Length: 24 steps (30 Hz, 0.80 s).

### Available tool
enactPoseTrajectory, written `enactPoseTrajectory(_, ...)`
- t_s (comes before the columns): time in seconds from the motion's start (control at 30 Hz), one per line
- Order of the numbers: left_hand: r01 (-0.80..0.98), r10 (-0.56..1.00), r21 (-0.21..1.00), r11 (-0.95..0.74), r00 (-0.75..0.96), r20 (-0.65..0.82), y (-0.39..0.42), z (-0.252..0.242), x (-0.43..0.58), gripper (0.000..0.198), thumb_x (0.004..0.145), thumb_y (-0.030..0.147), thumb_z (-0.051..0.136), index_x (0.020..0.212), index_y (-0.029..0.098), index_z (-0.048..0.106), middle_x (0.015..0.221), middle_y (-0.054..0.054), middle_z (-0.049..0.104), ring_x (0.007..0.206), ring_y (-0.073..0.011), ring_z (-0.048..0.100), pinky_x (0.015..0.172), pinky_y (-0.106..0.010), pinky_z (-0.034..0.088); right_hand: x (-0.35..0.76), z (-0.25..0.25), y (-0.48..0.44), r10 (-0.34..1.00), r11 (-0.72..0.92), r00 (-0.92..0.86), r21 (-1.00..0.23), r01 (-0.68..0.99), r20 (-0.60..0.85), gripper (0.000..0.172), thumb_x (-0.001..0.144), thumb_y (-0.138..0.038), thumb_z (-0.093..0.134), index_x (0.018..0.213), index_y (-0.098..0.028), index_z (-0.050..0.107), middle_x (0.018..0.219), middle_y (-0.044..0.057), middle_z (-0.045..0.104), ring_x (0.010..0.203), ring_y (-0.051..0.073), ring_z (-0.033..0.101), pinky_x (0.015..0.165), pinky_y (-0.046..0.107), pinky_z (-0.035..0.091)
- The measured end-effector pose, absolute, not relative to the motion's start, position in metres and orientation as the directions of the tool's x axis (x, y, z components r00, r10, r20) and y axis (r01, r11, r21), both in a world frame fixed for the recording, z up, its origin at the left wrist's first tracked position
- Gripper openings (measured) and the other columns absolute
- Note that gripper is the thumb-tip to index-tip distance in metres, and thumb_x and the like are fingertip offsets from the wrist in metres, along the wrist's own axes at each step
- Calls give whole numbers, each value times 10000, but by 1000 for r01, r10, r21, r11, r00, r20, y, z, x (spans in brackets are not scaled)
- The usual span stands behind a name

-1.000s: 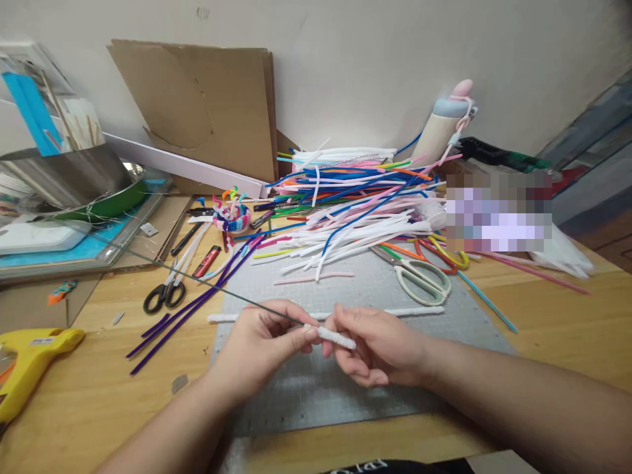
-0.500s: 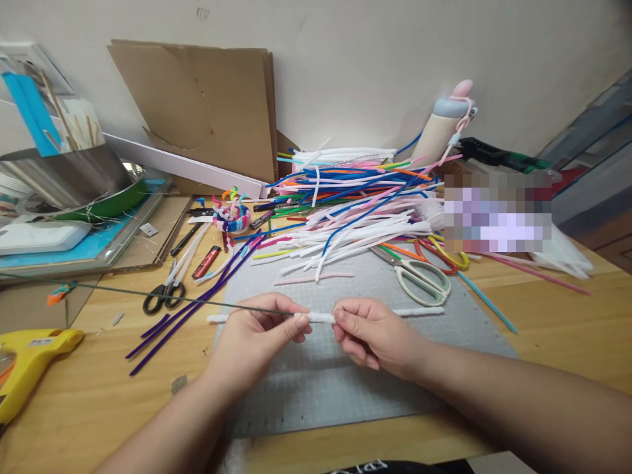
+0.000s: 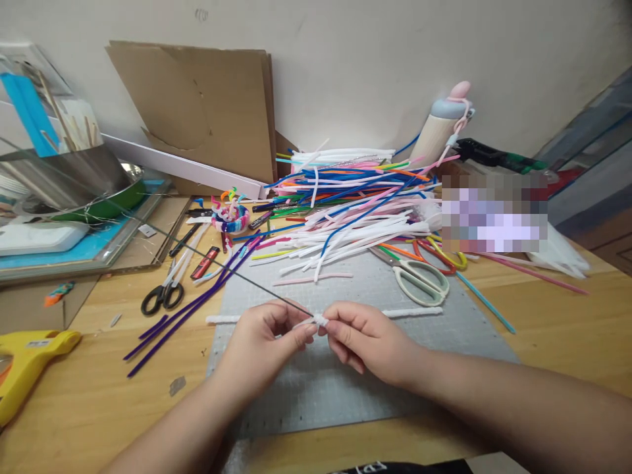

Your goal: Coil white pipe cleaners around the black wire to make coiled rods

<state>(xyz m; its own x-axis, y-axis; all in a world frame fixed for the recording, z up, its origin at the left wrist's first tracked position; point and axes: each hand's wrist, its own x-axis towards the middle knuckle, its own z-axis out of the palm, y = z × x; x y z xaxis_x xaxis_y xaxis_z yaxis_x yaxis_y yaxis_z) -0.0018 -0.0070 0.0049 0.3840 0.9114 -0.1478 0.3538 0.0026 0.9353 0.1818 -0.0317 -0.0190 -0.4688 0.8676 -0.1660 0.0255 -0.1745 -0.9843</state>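
My left hand [image 3: 269, 339] and my right hand [image 3: 372, 339] are nearly touching above the grey cutting mat [image 3: 345, 395]. Both pinch a short white fuzzy piece [image 3: 319, 320], which looks like pipe cleaner wound at the end of a thin dark green wire [image 3: 247, 276]. The wire slants up and left from my fingers, over the desk. Behind my hands, a long white pipe cleaner [image 3: 415, 313] shows at either side; its middle is hidden. Fingers cover part of the white piece.
White-handled scissors [image 3: 422, 283] and a heap of coloured pipe cleaners [image 3: 355, 217] lie beyond my hands. On the left are purple pipe cleaners [image 3: 192, 313], black-handled scissors [image 3: 162, 297] and a yellow glue gun [image 3: 34, 362]. A bottle [image 3: 439, 131] stands by the wall.
The dark green wire has swung from nearly level to a steeper slant, its far end higher. My hands have drawn closer together, and less of the white piece shows between them.
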Motion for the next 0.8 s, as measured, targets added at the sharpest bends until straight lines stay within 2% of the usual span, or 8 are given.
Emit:
enactPoseTrajectory(0.1, 234, 892, 969, 76, 419, -171, -5, 3, -2, 128, 733, 282, 669, 759, 159, 641, 757, -30, 673, 689, -132, 597, 623, -243, 458, 180, -20, -30, 866, -239, -466, -969, -65, -182, 221, 900, -371, 447, 826, -170, 505, 523, -73, 475, 343, 28, 359, 341, 149, 252)
enactPoseTrajectory(0.23, 118, 878, 983, 138, 444, -176, -7, 1, -1, 156, 719, 264, 686, 824, 166, 625, 805, -25, 679, 738, -137, 616, 679, -253, 476, 180, -19, -28, 857, -305, -470, -943, -134, -211, 228, 887, -382, 464, 826, -166, 502, 513, -71, 501, 319, 23, 368, 325, 140, 245)
enactPoseTrajectory(0.37, 258, 915, 966, -30, 396, -77, -10, 1, -1, 86, 781, 254, 625, 784, 171, 645, 728, -13, 670, 685, -124, 601, 657, -243, 467, 181, -20, -28, 843, -336, -483, -933, -125, -239, 240, 880, -395, 470, 828, -163, 501, 494, -72, 502, 305, 24, 362, 314, 136, 239)
enactPoseTrajectory(0.5, 416, 919, 866, -277, 377, 113, -12, 0, -3, 73, 791, 229, 611, 744, 178, 632, 671, 4, 648, 609, -108, 569, 590, -225, 451, 181, -20, -30, 843, -309, -487, -947, -88, -229, 240, 885, -398, 459, 845, -164, 496, 497, -75, 493, 309, 25, 356, 320, 140, 240)
enactPoseTrajectory(0.57, 473, 891, 781, -408, 392, 228, -14, 0, -4, 75, 800, 230, 605, 743, 181, 615, 661, 6, 641, 587, -108, 557, 564, -227, 442, 181, -19, -30, 845, -286, -484, -957, -47, -229, 236, 887, -396, 455, 856, -165, 495, 499, -78, 480, 316, 27, 349, 324, 143, 239)
enactPoseTrajectory(0.63, 519, 823, 644, -563, 428, 374, -15, 1, -5, 55, 809, 210, 597, 759, 189, 606, 667, 3, 642, 609, -120, 555, 584, -248, 434, 180, -18, -32, 849, -260, -476, -966, 2, -230, 236, 891, -396, 447, 846, -168, 492, 507, -78, 466, 329, 30, 346, 330, 147, 243)
enactPoseTrajectory(0.7, 586, 727, 444, -677, 441, 527, -17, 2, -6, 19, 799, 193, 616, 809, 209, 614, 712, -6, 657, 674, -149, 558, 651, -292, 422, 180, -16, -33, 856, -229, -465, -972, 45, -224, 241, 895, -399, 436, 825, -174, 485, 518, -77, 454, 343, 33, 347, 337, 151, 252)
enactPoseTrajectory(0.8, 718, 594, 140, -681, 432, 679, -19, 6, -10, 160, 773, 205, 665, 910, 282, 636, 892, -17, 682, 851, -208, 556, 774, -361, 362, 179, -15, -35, 863, -199, -455, -975, 96, -221, 243, 900, -401, 421, 810, -182, 471, 521, -77, 435, 352, 41, 345, 340, 161, 255)
